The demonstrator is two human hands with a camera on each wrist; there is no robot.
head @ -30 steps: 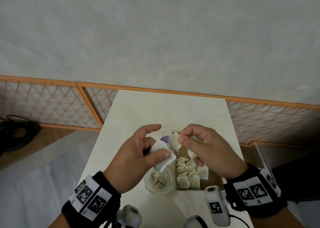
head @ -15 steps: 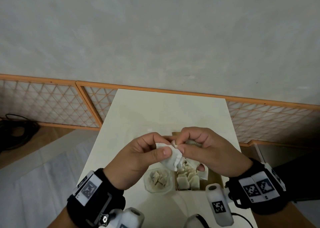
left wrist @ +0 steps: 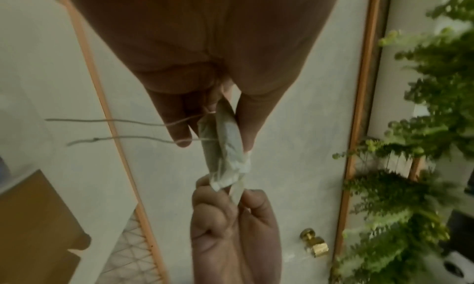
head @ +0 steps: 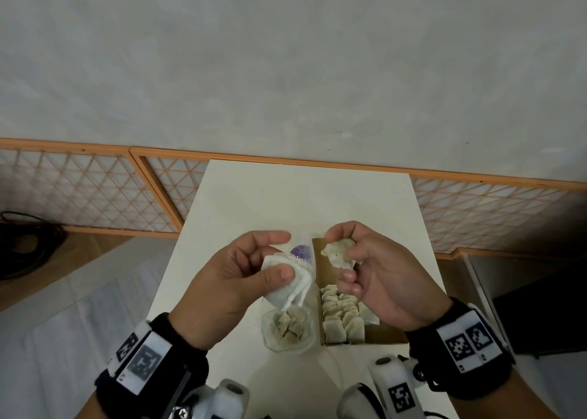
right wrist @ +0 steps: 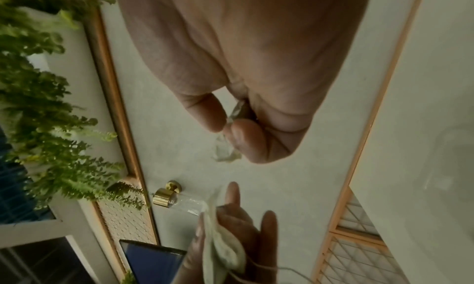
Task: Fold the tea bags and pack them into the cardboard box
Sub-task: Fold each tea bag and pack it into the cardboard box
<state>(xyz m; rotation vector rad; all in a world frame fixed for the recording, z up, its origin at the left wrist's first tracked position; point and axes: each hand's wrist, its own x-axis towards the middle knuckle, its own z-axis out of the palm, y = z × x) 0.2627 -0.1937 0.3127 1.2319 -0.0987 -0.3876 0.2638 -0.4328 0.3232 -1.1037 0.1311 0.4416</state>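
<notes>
My left hand (head: 281, 255) pinches a small bundle of white tea bags (head: 290, 286) between thumb and fingers; their strings (left wrist: 123, 122) trail off to the side. To its right, my right hand (head: 340, 247) pinches a single crumpled tea bag (head: 336, 255) above the far end of the open cardboard box (head: 379, 336). Rows of folded tea bags (head: 341, 318) lie in the box. In the left wrist view the bundle (left wrist: 223, 144) hangs from my left fingers, with my right hand (left wrist: 238, 189) close below it. The right wrist view shows the single bag (right wrist: 237, 110) between thumb and forefinger.
A clear plastic cup (head: 270, 339) with loose tea bags stands left of the box on the white table (head: 301, 196). A purple-printed wrapper (head: 301, 252) sits behind my left hand. A wooden lattice panel (head: 79, 193) lines the wall; plants (left wrist: 420, 106) and a brass-capped bottle (right wrist: 177, 200) are nearby.
Half a second ago both hands met on the bundle. They have since drawn apart: my right hand came away to the right holding one tea bag, and my left keeps the rest.
</notes>
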